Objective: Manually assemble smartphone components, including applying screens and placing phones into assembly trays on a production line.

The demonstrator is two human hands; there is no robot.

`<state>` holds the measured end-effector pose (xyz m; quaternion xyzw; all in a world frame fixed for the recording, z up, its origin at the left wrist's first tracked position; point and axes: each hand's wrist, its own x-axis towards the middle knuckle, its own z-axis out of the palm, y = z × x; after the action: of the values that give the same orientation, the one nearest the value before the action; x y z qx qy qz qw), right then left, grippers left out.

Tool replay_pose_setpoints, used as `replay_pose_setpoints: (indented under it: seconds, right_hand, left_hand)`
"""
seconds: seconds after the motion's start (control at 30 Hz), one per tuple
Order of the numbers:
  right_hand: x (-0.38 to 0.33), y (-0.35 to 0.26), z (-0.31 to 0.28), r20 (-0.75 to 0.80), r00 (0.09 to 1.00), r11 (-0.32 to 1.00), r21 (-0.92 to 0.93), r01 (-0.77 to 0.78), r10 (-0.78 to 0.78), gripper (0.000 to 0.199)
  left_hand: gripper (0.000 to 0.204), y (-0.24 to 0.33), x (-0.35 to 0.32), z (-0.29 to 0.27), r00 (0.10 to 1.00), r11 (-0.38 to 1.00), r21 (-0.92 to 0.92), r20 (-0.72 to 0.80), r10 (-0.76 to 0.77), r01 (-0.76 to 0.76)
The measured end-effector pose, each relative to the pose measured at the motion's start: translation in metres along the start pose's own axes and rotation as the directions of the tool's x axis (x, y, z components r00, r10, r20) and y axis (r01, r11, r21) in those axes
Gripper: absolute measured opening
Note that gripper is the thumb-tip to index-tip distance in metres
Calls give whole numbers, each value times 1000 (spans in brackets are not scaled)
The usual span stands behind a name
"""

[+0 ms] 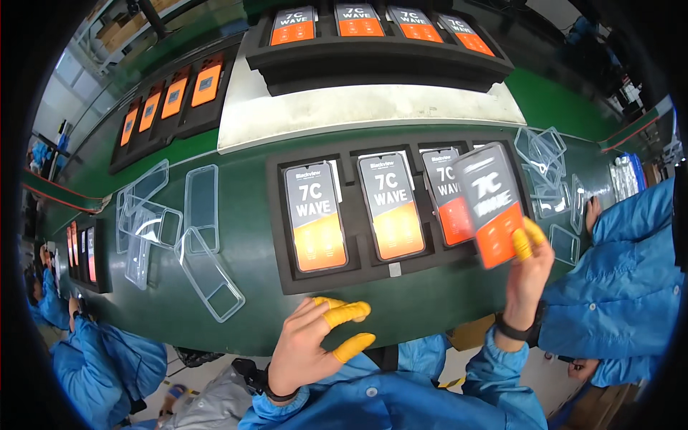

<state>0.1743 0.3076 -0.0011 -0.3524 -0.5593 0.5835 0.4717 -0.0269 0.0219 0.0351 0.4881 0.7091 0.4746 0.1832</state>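
Observation:
My right hand (532, 269), with yellow finger cots, grips a smartphone (490, 204) by its lower right corner. Its front is grey above and orange below, and it is tilted over the right end of a black foam tray (394, 270). Three similar phones lie face up in that tray: a left one (315, 215), a middle one (391, 204) and a right one (439, 190), partly covered by the held phone. In front of the tray, my left hand (315, 344) hovers with yellow-covered fingers apart and nothing between them.
Clear phone cases (209, 276) are strewn left of the tray, with more clear cases (546, 172) at its right. Stacked foam trays (380, 66) stand on a white board (301, 107) behind. A tray of orange phones (175, 107) sits far left. Co-workers in blue flank me.

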Motion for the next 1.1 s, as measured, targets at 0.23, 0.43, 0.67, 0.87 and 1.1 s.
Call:
replay_pose_setpoints:
  seconds: [0.23,0.43,0.67,0.87,1.1]
  right_hand:
    - [68,16,-32,-204,976,980,-164,-111,76,25]
    - [80,11,-26,-105,990,926,-358,-124,92,25]
    - [89,-23,-8,90,996,259,-962,90,-12,28]
    - [105,-53,-33,157,969,96,-979,177,-189,28]
    - [102,15,-59,41,998,186,-982,30,53,32]
  left_hand:
    - [22,-20,-28,-4,979,979,-117,-100,-178,166]
    - [21,-19,-38,-10,969,977,-87,-134,-206,196]
    - [20,-31,-33,-14,963,980,-101,-190,-189,172]
    - [25,-33,-37,-21,820,959,65,-537,-200,277]
    - [34,-54,-7,-21,764,844,81,-479,-433,530]
